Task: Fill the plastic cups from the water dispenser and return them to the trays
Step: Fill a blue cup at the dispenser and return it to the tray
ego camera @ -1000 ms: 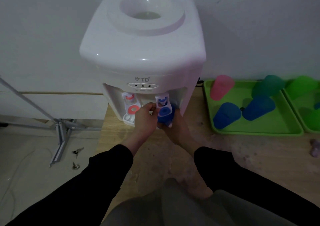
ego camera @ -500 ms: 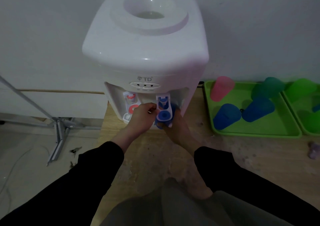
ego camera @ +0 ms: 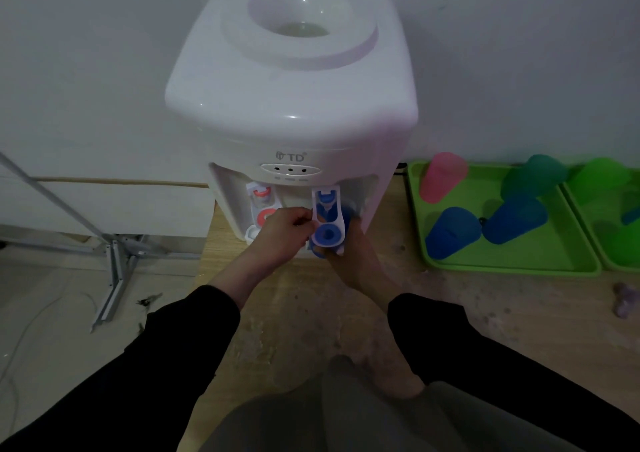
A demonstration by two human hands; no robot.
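At the desk's (ego camera: 450,313) left edge, the left hand (ego camera: 282,231) pinches the blue tap (ego camera: 327,221) of the water dispenser (ego camera: 291,105). The right hand (ego camera: 349,254) grips a blue cup (ego camera: 348,221) under that tap. More cups lie on the green tray (ego camera: 519,264) toward the back right.
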